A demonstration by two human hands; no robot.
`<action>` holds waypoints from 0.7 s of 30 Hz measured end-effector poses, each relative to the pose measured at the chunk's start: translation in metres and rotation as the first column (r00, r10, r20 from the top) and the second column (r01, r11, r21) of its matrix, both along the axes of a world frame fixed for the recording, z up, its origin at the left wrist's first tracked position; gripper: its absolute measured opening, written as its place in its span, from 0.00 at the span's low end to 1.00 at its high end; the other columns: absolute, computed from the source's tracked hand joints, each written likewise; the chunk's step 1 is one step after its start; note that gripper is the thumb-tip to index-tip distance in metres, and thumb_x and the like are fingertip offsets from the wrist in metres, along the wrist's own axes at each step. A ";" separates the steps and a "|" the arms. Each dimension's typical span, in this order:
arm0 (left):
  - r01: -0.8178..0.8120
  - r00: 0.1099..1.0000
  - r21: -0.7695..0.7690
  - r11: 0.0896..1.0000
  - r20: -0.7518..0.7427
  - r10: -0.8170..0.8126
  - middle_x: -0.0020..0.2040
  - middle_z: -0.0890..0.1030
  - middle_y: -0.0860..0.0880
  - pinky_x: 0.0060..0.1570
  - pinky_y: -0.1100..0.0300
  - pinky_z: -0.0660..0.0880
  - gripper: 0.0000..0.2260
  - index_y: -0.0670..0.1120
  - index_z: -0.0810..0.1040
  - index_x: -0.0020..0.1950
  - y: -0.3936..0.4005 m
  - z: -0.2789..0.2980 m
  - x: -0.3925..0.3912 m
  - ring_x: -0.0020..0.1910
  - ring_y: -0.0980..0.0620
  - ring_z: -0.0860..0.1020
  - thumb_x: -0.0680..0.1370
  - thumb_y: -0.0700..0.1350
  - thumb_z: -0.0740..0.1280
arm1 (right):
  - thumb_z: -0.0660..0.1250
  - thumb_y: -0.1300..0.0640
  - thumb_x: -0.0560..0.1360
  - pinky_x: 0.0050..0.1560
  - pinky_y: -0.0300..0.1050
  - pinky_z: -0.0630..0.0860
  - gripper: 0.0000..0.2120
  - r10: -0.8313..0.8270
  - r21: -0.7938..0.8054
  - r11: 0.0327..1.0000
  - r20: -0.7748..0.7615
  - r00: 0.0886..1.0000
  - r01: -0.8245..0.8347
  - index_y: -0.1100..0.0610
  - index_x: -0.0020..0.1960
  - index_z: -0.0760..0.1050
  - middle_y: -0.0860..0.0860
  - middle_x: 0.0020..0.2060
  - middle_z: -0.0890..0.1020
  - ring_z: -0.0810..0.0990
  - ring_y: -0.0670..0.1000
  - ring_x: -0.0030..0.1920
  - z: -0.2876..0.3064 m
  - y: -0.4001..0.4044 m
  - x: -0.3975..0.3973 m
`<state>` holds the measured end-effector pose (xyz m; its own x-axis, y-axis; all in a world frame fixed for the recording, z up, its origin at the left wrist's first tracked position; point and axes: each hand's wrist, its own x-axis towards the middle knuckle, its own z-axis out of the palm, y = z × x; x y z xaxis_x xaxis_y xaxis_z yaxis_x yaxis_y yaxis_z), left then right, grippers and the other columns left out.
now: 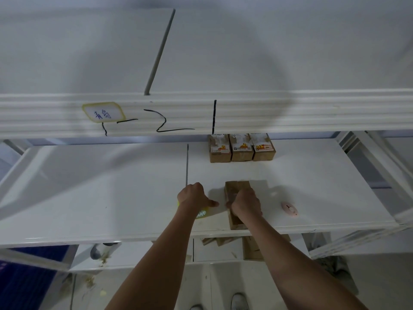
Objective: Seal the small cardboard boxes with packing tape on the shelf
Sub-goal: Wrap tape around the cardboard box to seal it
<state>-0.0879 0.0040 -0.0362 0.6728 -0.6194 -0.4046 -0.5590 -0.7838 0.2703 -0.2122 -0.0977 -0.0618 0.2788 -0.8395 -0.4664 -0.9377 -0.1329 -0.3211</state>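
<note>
Box pinned at the shelf's front edge for taping.

The box (pixel 236 193) is pressed down by the right hand (pixel 245 203), fingers curled over it; the left hand (pixel 194 195) apparently grips the tape (pixel 202 213), half hidden. A cutter (pixel 289 208) lies right; three boxes (pixel 241 147) stand behind on the shelf (pixel 111 198).

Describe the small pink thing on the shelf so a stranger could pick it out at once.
Start at the white shelf, the middle one, below the beam with black marker strokes. Near its front edge, the right hand presses on a brown box; the pink thing lies alone to the right of that hand, touching nothing. It is small, flat and rounded with a dark mark on top, the only pink item among brown boxes.
</note>
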 end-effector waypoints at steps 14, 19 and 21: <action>0.216 0.968 -0.053 0.975 -0.123 -0.221 0.35 0.74 0.54 0.48 0.53 0.72 0.22 0.49 0.76 0.38 0.019 0.018 0.024 0.42 0.50 0.77 0.77 0.67 0.63 | 0.72 0.41 0.74 0.48 0.46 0.74 0.30 0.041 0.151 0.986 0.175 0.984 -0.068 0.60 0.67 0.71 0.56 0.61 0.78 0.78 0.55 0.56 0.063 -0.013 -0.034; 0.161 0.975 -0.143 0.977 -0.130 -0.180 0.35 0.76 0.53 0.44 0.57 0.77 0.18 0.48 0.79 0.39 0.020 0.018 0.028 0.42 0.51 0.80 0.75 0.63 0.68 | 0.74 0.45 0.73 0.39 0.46 0.78 0.31 -0.148 0.398 0.917 0.305 0.941 0.015 0.62 0.67 0.68 0.56 0.52 0.78 0.79 0.55 0.50 0.059 -0.021 -0.049; 0.141 0.981 -0.147 0.979 -0.109 -0.158 0.34 0.76 0.54 0.38 0.61 0.73 0.19 0.49 0.79 0.38 0.018 0.020 0.024 0.38 0.54 0.78 0.73 0.64 0.70 | 0.74 0.44 0.72 0.43 0.48 0.79 0.31 -0.151 0.417 0.909 0.320 0.935 0.004 0.61 0.66 0.69 0.57 0.54 0.79 0.79 0.56 0.52 0.055 -0.021 -0.052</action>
